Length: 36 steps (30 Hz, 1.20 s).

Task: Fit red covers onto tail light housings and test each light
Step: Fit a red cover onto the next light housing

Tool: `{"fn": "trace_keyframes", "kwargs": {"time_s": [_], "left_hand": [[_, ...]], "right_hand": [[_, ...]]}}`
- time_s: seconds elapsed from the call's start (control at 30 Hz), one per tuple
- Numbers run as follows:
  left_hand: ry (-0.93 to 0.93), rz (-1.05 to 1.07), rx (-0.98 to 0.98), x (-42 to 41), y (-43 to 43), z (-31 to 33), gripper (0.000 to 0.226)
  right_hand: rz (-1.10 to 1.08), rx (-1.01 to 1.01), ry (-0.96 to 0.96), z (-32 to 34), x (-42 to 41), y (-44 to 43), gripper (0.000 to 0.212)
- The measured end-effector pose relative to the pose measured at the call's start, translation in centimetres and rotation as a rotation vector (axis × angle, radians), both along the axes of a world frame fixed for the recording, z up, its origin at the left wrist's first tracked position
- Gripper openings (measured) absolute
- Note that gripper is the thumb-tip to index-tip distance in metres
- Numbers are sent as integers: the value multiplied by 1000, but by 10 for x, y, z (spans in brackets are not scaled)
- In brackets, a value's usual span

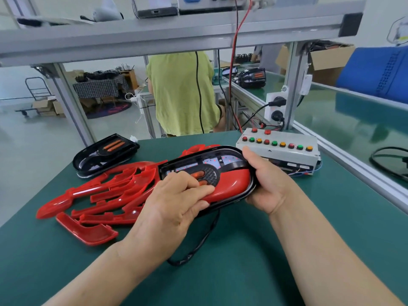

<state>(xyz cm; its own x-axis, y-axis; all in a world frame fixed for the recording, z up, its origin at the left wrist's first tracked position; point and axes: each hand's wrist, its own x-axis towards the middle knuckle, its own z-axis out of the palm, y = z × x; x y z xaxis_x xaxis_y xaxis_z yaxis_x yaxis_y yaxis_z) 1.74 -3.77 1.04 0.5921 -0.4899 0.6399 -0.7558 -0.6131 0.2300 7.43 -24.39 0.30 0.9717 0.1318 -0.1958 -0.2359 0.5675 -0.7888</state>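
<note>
The tail light housing (220, 149) was held just above the table (242, 272) at centre, its long axis running roughly 9 to 3 o'clock. The red cover (231, 183) sat in its near half, seemingly not fully seated. The left hand (176, 202) gripped the 9 o'clock end, fingers (203, 189) curled onto the cover, so it looked nearer for pressing. The right hand (265, 186) clasped the 3 o'clock end. The test box (278, 151) stood at 1 o'clock, spare covers (106, 195) at 9.
</note>
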Motion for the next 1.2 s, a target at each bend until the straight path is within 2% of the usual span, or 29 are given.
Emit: {"fn": "trace_keyframes", "kwargs": {"time_s": [0.43, 0.6, 0.7, 0.8, 0.87, 1.03, 1.17, 1.2], "left_hand": [[101, 36, -44, -2, -7, -7, 29], [141, -7, -47, 1, -4, -7, 31], [153, -24, -56, 2, -3, -6, 34], [155, -28, -77, 3, -3, -8, 31], [167, -30, -89, 3, -2, -8, 32], [159, -2, -55, 4, 4, -1, 39], [195, -3, -83, 5, 8, 1, 37], [193, 0, -86, 5, 8, 0, 36]], "right_hand": [[42, 44, -72, -1, -3, 4, 48], [50, 17, -81, 0, -5, 2, 31], [75, 17, -132, -3, -4, 0, 33], [158, -28, -210, -3, -8, -1, 24], [174, -43, -225, -4, -8, -1, 29], [136, -33, -179, -3, -4, -3, 39], [78, 41, -110, -6, -1, -5, 24], [64, 48, -92, -6, 0, -4, 27]]}}
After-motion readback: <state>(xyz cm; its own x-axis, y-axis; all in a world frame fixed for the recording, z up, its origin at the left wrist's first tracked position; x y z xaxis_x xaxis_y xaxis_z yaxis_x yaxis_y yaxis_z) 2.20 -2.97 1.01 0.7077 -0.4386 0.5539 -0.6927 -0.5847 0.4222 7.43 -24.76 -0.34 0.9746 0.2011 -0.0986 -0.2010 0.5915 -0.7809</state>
